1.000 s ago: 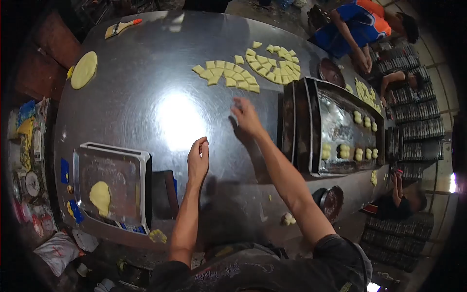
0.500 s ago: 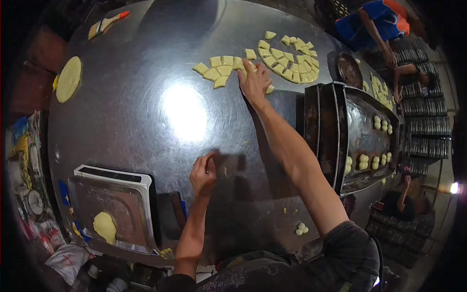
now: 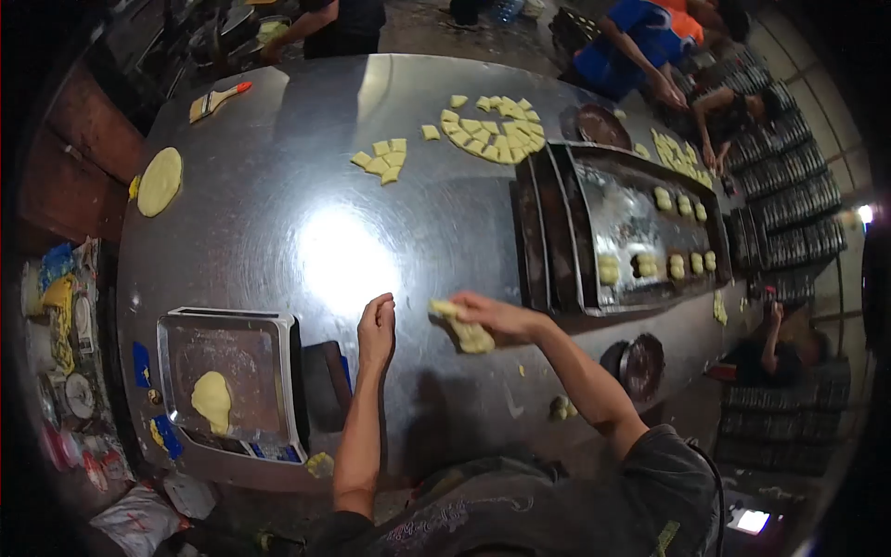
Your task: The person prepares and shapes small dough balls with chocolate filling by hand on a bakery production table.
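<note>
My right hand [image 3: 492, 316] is closed on several cut dough pieces [image 3: 471, 336], pale yellow and bunched together, and holds them near the middle front of the steel table [image 3: 436, 223]. To its left, my left hand [image 3: 376, 327] has its fingers curled in, with nothing visible in them. Farther back lies a small group of cut dough pieces [image 3: 382, 165]. Beyond it, a round of dough [image 3: 497, 147] is cut into many pieces, with a single dough piece [image 3: 431, 133] beside it.
Stacked baking trays [image 3: 594, 278] stand at right, the top one bearing dough balls. A scale [image 3: 232, 320] at left holds a flat dough lump [image 3: 212, 401]. A brush [image 3: 219, 100], a dough disc [image 3: 161, 182] and a round pan [image 3: 640, 367] lie around. Other people work behind and at right.
My right hand has come back from the cut dough toward me, carrying several pieces; the small group there has shrunk. My left hand stays curled near its place. The view has shifted.
</note>
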Demonstrator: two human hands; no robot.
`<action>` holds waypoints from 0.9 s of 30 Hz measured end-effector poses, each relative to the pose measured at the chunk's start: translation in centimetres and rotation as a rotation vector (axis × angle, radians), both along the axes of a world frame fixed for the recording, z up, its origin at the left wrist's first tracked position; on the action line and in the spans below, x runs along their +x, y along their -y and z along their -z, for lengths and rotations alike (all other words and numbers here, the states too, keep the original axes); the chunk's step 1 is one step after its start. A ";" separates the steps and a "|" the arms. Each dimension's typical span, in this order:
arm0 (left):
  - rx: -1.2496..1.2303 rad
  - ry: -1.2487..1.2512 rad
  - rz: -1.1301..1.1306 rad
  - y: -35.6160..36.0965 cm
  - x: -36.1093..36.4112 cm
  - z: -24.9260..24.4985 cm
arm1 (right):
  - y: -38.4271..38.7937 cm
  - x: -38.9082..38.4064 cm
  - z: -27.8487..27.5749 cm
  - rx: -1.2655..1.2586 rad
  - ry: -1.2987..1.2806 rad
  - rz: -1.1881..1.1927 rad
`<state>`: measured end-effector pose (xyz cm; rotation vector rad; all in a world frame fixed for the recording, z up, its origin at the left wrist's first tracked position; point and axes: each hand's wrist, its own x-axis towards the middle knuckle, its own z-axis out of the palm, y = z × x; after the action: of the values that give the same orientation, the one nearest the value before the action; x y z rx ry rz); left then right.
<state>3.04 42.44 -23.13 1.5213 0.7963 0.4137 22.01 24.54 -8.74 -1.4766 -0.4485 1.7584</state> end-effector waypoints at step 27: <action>0.703 -0.070 0.778 28.9 -15.2 -3.9 | 27.6 -26.3 14.0 0.244 1.345 0.339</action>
<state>-12.20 13.58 -19.21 2.3583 0.0377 0.0390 -4.25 -3.08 -22.75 -2.2010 -0.9356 0.2251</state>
